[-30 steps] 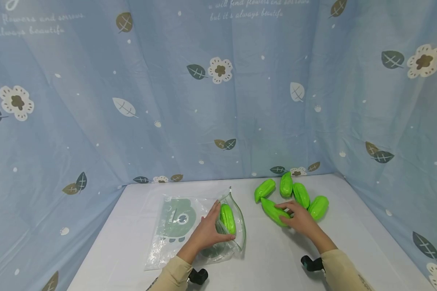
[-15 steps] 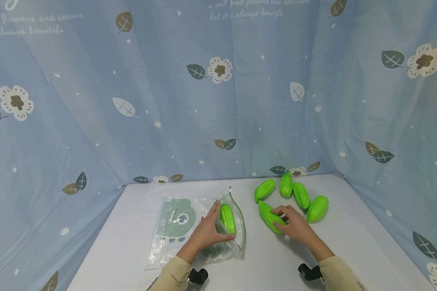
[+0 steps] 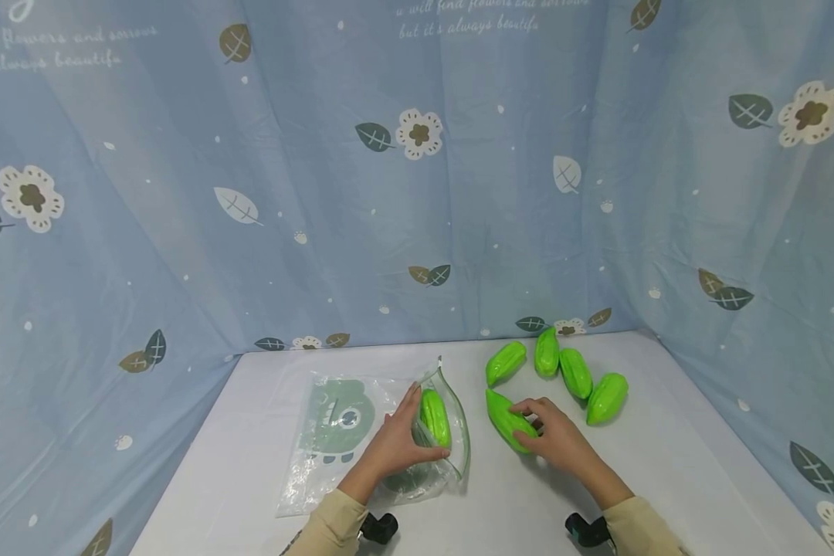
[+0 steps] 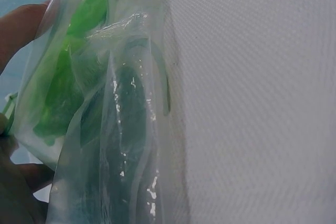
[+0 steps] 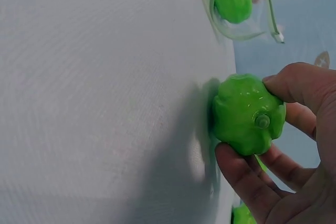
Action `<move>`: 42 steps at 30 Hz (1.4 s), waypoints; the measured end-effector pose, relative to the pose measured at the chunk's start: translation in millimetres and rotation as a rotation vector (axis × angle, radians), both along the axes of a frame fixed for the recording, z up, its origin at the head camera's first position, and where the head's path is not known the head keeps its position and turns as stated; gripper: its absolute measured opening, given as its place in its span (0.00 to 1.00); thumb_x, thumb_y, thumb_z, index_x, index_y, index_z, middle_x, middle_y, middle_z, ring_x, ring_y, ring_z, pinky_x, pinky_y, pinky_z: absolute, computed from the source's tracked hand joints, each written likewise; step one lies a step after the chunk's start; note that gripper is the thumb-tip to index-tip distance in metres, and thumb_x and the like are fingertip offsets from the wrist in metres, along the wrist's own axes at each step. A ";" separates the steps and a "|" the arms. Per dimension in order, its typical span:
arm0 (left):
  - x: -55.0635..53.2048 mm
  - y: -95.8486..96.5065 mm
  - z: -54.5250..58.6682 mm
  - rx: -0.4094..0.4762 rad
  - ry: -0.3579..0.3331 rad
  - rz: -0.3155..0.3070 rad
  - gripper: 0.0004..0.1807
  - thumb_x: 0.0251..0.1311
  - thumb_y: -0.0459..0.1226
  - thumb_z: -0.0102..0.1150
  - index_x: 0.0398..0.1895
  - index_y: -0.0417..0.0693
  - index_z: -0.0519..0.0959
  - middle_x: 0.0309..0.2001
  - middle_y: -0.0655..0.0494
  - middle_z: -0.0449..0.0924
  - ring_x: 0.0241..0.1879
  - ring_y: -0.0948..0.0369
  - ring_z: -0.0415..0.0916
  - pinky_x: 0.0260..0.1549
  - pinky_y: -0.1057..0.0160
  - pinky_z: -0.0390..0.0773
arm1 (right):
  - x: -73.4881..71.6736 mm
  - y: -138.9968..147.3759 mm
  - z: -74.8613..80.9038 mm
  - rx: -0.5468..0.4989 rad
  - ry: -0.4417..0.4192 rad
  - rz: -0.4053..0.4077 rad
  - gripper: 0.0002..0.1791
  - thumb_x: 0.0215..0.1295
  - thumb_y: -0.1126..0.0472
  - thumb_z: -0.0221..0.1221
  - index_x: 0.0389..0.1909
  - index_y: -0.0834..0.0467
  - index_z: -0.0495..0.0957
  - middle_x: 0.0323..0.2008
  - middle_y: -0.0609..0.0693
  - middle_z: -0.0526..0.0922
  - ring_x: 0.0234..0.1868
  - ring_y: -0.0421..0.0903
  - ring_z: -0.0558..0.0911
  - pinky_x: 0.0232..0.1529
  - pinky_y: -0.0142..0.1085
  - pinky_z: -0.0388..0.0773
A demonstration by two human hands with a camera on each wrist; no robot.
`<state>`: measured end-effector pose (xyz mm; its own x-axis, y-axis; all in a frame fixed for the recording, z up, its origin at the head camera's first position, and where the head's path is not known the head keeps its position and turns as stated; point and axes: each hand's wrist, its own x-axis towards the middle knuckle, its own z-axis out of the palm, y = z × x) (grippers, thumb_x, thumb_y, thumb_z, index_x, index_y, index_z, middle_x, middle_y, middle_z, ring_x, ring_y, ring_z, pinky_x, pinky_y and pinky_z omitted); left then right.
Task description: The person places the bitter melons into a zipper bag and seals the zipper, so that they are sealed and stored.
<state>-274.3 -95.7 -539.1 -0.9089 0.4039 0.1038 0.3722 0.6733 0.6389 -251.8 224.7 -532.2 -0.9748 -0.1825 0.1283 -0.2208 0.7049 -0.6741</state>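
- while your left hand (image 3: 392, 448) lies at the mouth of the clear bag (image 3: 304, 475), thumb and fingers spread wide and touching the plastic, your right hand (image 3: 554, 434) grips a ribbed green pod (image 3: 502, 417) between thumb and fingertips.
- gripped item: right of the bag's open mouth, pointed end away from you; you cannot tell whether it touches the white table (image 3: 514, 502).
- bag: lying on the table, cartoon print on its face, bagged pod (image 3: 434, 417) showing in the opening.
- four loose pods (image 3: 575, 374): on the table, beyond and to the right of the gripped one.
- blue curtain (image 3: 320, 255): behind, leaves and flowers.
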 end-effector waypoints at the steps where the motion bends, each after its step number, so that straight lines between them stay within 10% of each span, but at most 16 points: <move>1: 0.1 0.1 0.2 0.002 0.000 0.000 0.69 0.45 0.65 0.74 0.82 0.41 0.48 0.82 0.45 0.43 0.75 0.41 0.57 0.67 0.26 0.52 | 0.0 0.0 0.3 0.001 -0.009 -0.003 0.21 0.63 0.59 0.71 0.56 0.48 0.81 0.51 0.50 0.79 0.43 0.43 0.79 0.40 0.39 0.80; 42: -0.5 -0.5 -0.1 0.002 -0.006 0.007 0.69 0.45 0.65 0.74 0.82 0.43 0.48 0.82 0.47 0.43 0.75 0.42 0.57 0.67 0.26 0.52 | -2.9 -21.5 -4.1 -0.139 -0.123 -0.054 0.23 0.63 0.54 0.70 0.60 0.48 0.82 0.58 0.53 0.81 0.40 0.43 0.82 0.28 0.34 0.81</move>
